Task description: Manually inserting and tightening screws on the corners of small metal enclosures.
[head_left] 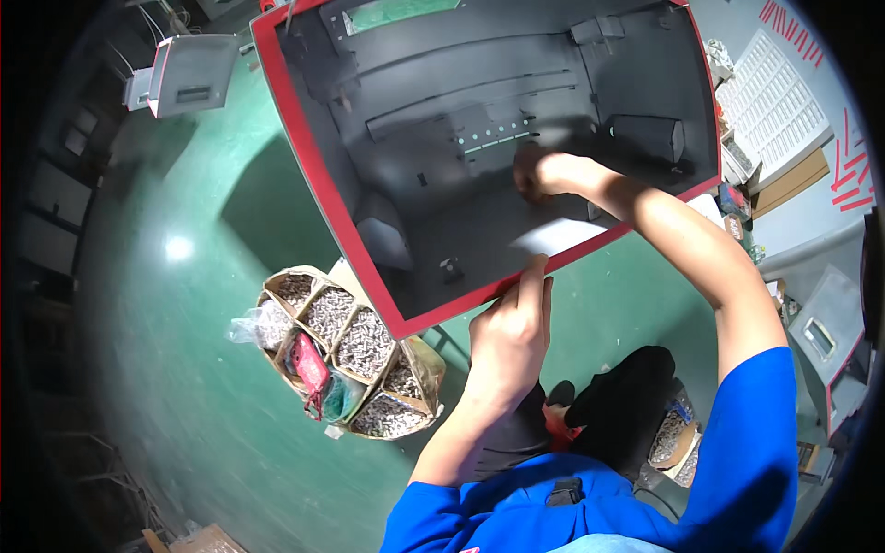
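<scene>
A large dark grey metal box [442, 198] with a red rim lies open side up in front of me. My left hand [512, 336] grips the near part of its rim, with the thumb side up on the red edge. Inside the box, my right hand [550, 175] is curled with its fingers together, close to the inner floor. Those fingertips are in shadow and blurred, so anything in them cannot be made out. Between the two hands a bright white patch [558, 237] shows inside the near wall; whether it is a sheet or light is unclear. A row of small holes [498, 134] and a slot lie beyond my right hand.
Left of my legs stands a divided carton [373, 382] full of small metal fasteners, with a red pouch [311, 362] on it. More fasteners fill a box [678, 442] by my right side. Grey panels stand at far left [194, 78] and right [830, 323].
</scene>
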The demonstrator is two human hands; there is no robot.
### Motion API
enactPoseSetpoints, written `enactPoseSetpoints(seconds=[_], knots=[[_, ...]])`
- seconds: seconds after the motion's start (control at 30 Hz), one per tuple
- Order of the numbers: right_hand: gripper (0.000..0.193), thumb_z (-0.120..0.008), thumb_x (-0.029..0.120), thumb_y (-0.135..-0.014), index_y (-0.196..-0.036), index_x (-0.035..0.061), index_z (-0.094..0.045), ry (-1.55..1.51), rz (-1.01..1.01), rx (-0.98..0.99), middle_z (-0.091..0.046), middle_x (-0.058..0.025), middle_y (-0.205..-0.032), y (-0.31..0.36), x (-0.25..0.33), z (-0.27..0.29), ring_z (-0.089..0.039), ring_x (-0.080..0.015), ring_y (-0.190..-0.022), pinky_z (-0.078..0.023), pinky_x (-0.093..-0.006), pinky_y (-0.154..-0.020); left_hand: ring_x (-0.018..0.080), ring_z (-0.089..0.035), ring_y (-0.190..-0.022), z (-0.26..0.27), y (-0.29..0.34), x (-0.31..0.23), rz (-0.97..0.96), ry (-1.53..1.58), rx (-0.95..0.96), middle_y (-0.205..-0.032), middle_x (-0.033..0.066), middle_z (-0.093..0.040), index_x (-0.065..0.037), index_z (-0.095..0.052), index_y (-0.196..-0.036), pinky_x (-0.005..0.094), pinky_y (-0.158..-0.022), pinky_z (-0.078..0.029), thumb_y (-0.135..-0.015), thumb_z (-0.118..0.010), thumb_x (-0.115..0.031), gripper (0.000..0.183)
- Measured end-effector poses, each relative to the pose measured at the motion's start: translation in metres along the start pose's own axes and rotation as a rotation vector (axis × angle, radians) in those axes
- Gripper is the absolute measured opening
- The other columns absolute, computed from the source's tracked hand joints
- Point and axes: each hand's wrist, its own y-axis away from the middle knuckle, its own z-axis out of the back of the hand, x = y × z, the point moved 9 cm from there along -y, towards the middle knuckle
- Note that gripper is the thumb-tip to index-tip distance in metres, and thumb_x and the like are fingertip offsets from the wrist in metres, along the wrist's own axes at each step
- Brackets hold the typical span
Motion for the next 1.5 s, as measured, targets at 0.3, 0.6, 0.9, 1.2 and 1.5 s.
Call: enactPoseSetpoints(seconds=[0.3,0.6,0.9,1.2,1.5], knots=[[0.051,-0.082,0.026,-0.061,-0.105,0.005,-0.064,0.067,-0.355,0.135,-0.063,-0.0161,-0.107,-0.008,-0.079,-0.05,-0.062,-0.0324,-0.096,-0.051,-0.0397,-0.08,0.0313,-0.066,-0.069,-0.003,-0.005,-0.009,-0.01,0.09,-0.038,-0.081,0.0196,-0.064,-0.004,-0.059,-0.105,0.038,-0.06,-0.049,-0.084,-0.06,0.001,0.022],[0.037,-0.067,0.035,-0.079,-0.105,0.0091,-0.067,0.011,-0.284,0.151,-0.067,-0.009,-0.097,0.054,-0.009,-0.001,-0.065,-0.0256,-0.085,-0.051,-0.0415,-0.076,0.0248,-0.06,-0.062,0.008,-0.003,-0.011,0.023,-0.007,-0.043,-0.078,0.0151,-0.064,-0.003,-0.06,-0.103,0.0323,-0.056,-0.048,-0.087,-0.059,-0.001,0.017],[0.039,-0.059,0.039,-0.089,-0.084,0.0015,-0.067,-0.427,-0.339,-0.714,-0.056,-0.0031,-0.058,0.232,-0.05,0.165,-0.054,-0.0088,-0.052,-0.043,-0.0233,-0.05,0.0141,-0.055,-0.058,0.02,0.01,-0.003,-0.049,0.015,-0.104,-0.077,0.0126,-0.064,-0.008,-0.062,-0.118,0.0263,-0.058,-0.045,-0.091,-0.056,-0.005,0.028],[0.049,-0.059,0.043,-0.088,-0.111,0.0005,-0.06,-0.327,-0.706,-1.311,-0.066,-0.0179,-0.092,0.433,-0.125,0.035,-0.065,-0.0276,-0.086,-0.05,-0.034,-0.077,0.0032,-0.027,-0.049,-0.017,0.058,0.013,0.344,0.845,0.143,-0.058,-0.007,-0.036,-0.005,-0.054,-0.125,0.0188,-0.046,-0.022,-0.093,-0.052,-0.006,0.033],[0.057,-0.058,0.045,-0.088,-0.117,-0.0035,-0.049,-0.65,-0.557,-1.334,-0.064,-0.022,-0.082,0.388,-0.051,-0.009,-0.064,-0.0337,-0.079,-0.048,-0.0407,-0.071,0.0068,-0.023,-0.051,-0.112,0.12,0.014,1.156,2.084,0.223,-0.062,-0.0032,-0.028,0.0,-0.054,-0.104,0.0217,-0.039,-0.019,-0.093,-0.052,-0.008,0.014]])
